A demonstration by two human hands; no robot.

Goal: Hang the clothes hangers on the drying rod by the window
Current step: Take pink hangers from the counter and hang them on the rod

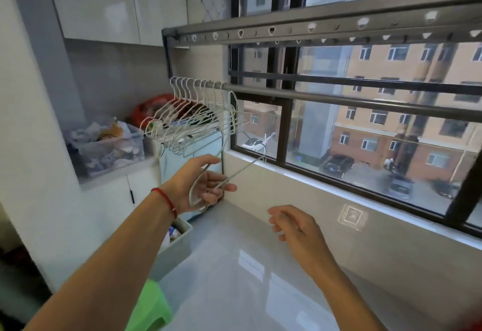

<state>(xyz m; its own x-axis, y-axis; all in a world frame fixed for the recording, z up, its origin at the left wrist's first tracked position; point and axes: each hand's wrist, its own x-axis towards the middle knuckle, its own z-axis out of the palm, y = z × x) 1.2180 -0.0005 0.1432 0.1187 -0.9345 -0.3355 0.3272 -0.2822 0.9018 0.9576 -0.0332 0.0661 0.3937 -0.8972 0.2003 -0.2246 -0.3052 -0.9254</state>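
A metal drying rod (339,100) runs across the window. Several white wire hangers (187,119) hang bunched at its left end. One more hanger (233,107) hangs just right of the bunch, and its lower shoulder reaches down into my left hand (202,184). That hand grips the hanger's bottom wire below the rod, with the fingers curled round it. My right hand (294,226) hovers above the counter to the right, fingers relaxed and holding nothing.
A grey counter (247,265) lies under the window sill (339,190). A perforated rack bar (300,28) hangs above the rod. A clear box of clutter (109,145) sits on a shelf at left. A green stool (154,307) stands below.
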